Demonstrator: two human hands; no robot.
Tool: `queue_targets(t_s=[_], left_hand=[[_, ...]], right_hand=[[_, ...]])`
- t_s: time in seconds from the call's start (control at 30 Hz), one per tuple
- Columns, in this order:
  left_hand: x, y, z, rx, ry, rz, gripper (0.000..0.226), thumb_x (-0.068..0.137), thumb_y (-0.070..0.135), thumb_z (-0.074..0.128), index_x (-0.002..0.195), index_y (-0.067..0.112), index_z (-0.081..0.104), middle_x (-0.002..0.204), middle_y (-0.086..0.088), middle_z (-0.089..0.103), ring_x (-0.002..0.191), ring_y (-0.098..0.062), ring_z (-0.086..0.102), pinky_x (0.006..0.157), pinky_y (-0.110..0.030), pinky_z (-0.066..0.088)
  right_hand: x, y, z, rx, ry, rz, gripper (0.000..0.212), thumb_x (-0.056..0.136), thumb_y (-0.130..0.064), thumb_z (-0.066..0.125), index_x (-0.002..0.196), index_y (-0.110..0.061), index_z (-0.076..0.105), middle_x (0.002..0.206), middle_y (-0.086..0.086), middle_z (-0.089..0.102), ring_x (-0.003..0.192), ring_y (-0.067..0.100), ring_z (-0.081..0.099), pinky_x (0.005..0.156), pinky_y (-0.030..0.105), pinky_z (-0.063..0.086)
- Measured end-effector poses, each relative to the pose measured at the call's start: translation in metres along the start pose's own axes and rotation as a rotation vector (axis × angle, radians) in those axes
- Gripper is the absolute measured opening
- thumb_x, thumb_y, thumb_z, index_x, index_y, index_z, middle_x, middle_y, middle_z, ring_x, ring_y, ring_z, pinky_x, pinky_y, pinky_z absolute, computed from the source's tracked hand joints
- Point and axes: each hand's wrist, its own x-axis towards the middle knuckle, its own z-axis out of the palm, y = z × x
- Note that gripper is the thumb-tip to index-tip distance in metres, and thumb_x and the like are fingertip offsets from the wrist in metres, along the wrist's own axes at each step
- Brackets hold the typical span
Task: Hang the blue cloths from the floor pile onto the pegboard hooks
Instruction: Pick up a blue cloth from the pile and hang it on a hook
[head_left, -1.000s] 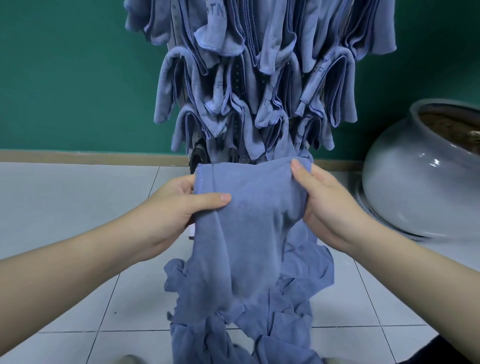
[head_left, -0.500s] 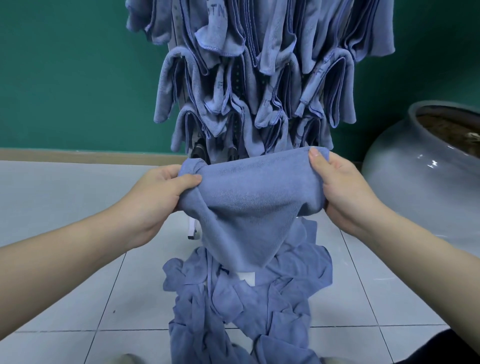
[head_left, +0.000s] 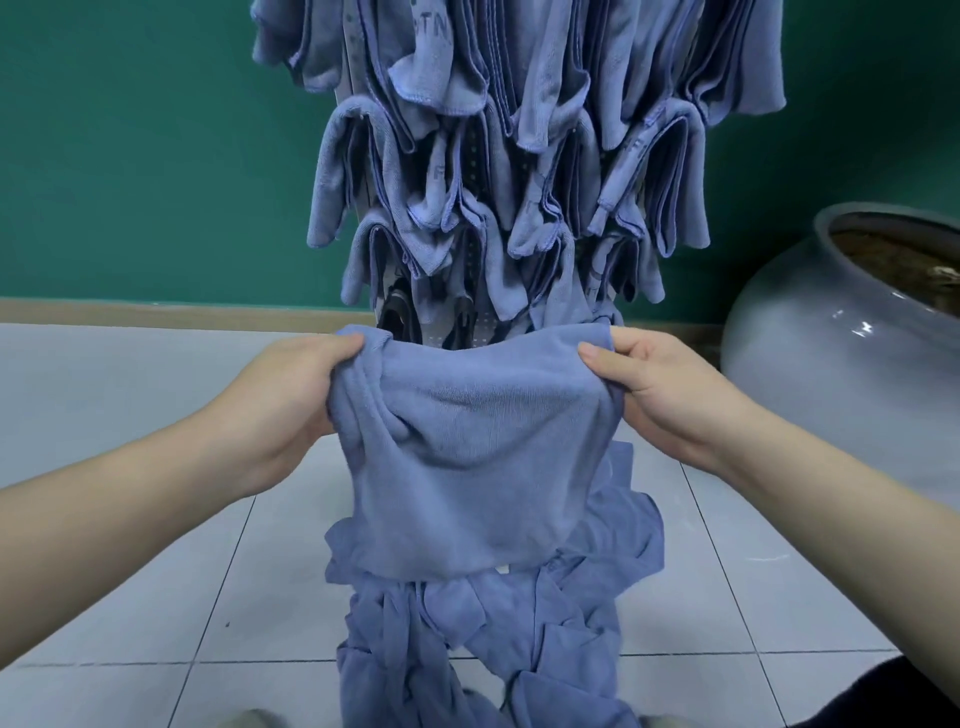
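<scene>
Blue microfibre cloth (head_left: 467, 457) hangs mid-frame, its top corners pinched by left hand (head_left: 291, 395) and right hand (head_left: 660, 384), above the floor pile (head_left: 498, 639). Hung cloths (head_left: 509, 156) hide the pegboard (head_left: 480, 332) (lettering "TN" barely legible, cut off).

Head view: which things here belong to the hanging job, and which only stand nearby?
Job: held cloth, gripped by left hand and right hand; floor pile; hung cloths.
Nearby: grey pot; green wall.
</scene>
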Motion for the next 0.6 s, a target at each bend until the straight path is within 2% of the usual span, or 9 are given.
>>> queue_targets(t_s=[0.13, 0.2, 0.3, 0.37, 0.4, 0.5, 0.6], left_hand=[[0.000, -0.004, -0.013, 0.057, 0.090, -0.009, 0.032, 0.107, 0.019, 0.047, 0.119, -0.001, 0.069, 0.116, -0.016, 0.075, 0.108, -0.031, 0.072, 0.102, -0.052, 0.051], [-0.001, -0.005, -0.020, 0.058, 0.123, -0.012, 0.031, 0.107, 0.019, 0.049, 0.116, -0.001, 0.070, 0.116, -0.016, 0.075, 0.101, -0.029, 0.071, 0.098, -0.049, 0.053], [-0.005, -0.004, -0.025, 0.069, 0.109, -0.002, 0.030, 0.107, 0.021, 0.050, 0.116, 0.004, 0.073, 0.113, -0.009, 0.077, 0.101, -0.023, 0.072, 0.091, -0.042, 0.055], [-0.008, -0.002, -0.025, 0.084, 0.081, 0.027, 0.030, 0.106, 0.025, 0.052, 0.115, 0.008, 0.075, 0.110, -0.005, 0.078, 0.096, -0.017, 0.074, 0.084, -0.035, 0.057], [-0.009, -0.001, -0.025, 0.088, 0.078, 0.042, 0.030, 0.105, 0.027, 0.054, 0.113, 0.008, 0.075, 0.108, -0.004, 0.079, 0.092, -0.015, 0.074, 0.081, -0.032, 0.056], [-0.012, 0.001, -0.022, 0.071, 0.075, 0.084, 0.032, 0.103, 0.032, 0.056, 0.106, 0.008, 0.077, 0.105, -0.005, 0.079, 0.089, -0.016, 0.073, 0.086, -0.032, 0.056], [-0.013, 0.002, -0.019, 0.040, 0.092, 0.121, 0.031, 0.102, 0.032, 0.058, 0.102, 0.008, 0.077, 0.103, -0.003, 0.079, 0.088, -0.012, 0.071, 0.088, -0.032, 0.054]], right_hand=[[0.002, -0.001, -0.005, -0.114, 0.115, -0.023, 0.026, 0.107, -0.013, 0.050, 0.115, -0.002, 0.073, 0.112, 0.016, 0.077, 0.104, 0.026, 0.072, 0.096, 0.039, 0.056], [0.004, -0.002, -0.010, -0.149, 0.158, -0.019, 0.029, 0.107, -0.017, 0.052, 0.112, 0.001, 0.074, 0.111, 0.020, 0.076, 0.101, 0.028, 0.071, 0.098, 0.046, 0.055], [0.006, -0.006, -0.015, -0.165, 0.220, -0.010, 0.041, 0.106, -0.026, 0.056, 0.110, 0.012, 0.070, 0.117, 0.032, 0.070, 0.098, 0.031, 0.068, 0.102, 0.054, 0.052], [0.007, -0.008, -0.017, -0.148, 0.261, 0.003, 0.047, 0.104, -0.031, 0.059, 0.110, 0.015, 0.069, 0.118, 0.033, 0.068, 0.099, 0.034, 0.071, 0.100, 0.052, 0.053], [0.006, -0.009, -0.018, -0.138, 0.277, 0.017, 0.045, 0.104, -0.032, 0.060, 0.109, 0.011, 0.072, 0.115, 0.028, 0.072, 0.102, 0.033, 0.073, 0.099, 0.049, 0.054], [0.007, -0.013, -0.019, -0.054, 0.283, 0.078, 0.036, 0.102, -0.034, 0.062, 0.112, -0.002, 0.075, 0.110, 0.010, 0.079, 0.108, 0.024, 0.074, 0.098, 0.042, 0.057], [0.008, -0.018, -0.023, 0.087, 0.186, 0.164, 0.033, 0.100, -0.032, 0.063, 0.119, -0.007, 0.071, 0.115, 0.007, 0.077, 0.107, 0.018, 0.073, 0.093, 0.036, 0.059]])
